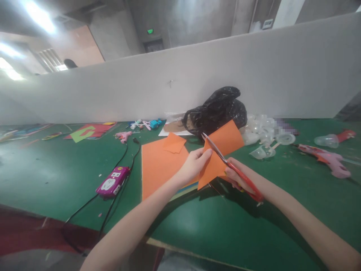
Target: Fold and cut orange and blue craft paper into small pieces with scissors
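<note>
My left hand (195,165) pinches a sheet of orange paper (211,165), thumb on top. Red-handled scissors (242,175) are in my right hand (234,177), their blades lying across the orange paper with the tips pointing up and left. A wide orange flap (227,138) spreads beyond the blades, and the cut line runs along them. Beneath my left hand lies a stack of coloured sheets with orange on top (156,169). A small orange piece (174,143) rests on that stack. Some fingers of my right hand are hidden behind the handles and paper.
A black plastic bag (220,109) stands against the white partition (126,86). Clear plastic cups (259,130) and a pink glue gun (328,158) are to the right. On the left are a purple power strip (113,182) with black cords, another glue gun (123,136) and coloured sheets (91,131).
</note>
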{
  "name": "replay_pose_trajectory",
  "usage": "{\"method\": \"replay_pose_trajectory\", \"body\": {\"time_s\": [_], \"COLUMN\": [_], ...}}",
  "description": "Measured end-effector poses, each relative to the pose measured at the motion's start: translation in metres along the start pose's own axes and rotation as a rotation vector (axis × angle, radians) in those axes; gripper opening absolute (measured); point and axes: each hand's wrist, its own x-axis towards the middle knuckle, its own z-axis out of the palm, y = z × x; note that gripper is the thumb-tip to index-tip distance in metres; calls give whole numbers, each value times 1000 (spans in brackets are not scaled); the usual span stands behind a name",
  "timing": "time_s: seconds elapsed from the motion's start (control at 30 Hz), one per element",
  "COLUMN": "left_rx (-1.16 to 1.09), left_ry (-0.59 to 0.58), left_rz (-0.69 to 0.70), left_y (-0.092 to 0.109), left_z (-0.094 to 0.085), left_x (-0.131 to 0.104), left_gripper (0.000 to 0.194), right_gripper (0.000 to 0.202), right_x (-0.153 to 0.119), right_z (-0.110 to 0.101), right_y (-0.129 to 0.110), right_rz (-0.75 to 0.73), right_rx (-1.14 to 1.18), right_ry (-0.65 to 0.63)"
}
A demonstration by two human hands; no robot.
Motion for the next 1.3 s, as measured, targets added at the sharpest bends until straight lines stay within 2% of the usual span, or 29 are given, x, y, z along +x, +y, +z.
{"method": "replay_pose_trajectory", "body": {"time_s": [0.17, 0.4, 0.57, 0.8, 0.93, 1.03, 1.1, 1.17, 1.23, 1.3], "left_rx": [67, 132, 178, 104, -116, -303, -354, -360, -365, -372], "left_ry": [3, 30, 64, 77, 96, 75, 14, -45, -74, -79], "left_rz": [16, 9, 14, -28, -104, -238, -336, -371, -354, -338], "left_y": [1, 1, 3, 1, -7, -9, -9, -9, -8, -8], "left_z": [1, 1, 1, -1, -1, -1, -3, -5, -7, -7], "left_x": [-1, -2, -2, 0, 4, 8, 11, 12, 13, 13], "left_gripper": [39, 39, 40, 37, 35, 35, 48, 61, 66, 65], "right_gripper": [47, 48, 45, 45, 46, 43, 38, 33, 32, 35], "right_x": [0, 3, 3, 2, 6, 10, 11, 11, 10, 10], "right_z": [2, 2, 2, -1, -7, -14, -18, -20, -20, -20], "right_y": [-1, -2, -4, -10, -9, -4, 0, 5, 10, 12], "right_rz": [14, 130, 125, 55, 189, 278, 307, 321, 277, 153], "right_rx": [-48, -86, -43, -36, -84, -325, -578, -742, -774, -754], "right_ry": [26, 62, 86, 144, 245, 359, 393, 390, 363, 352]}}
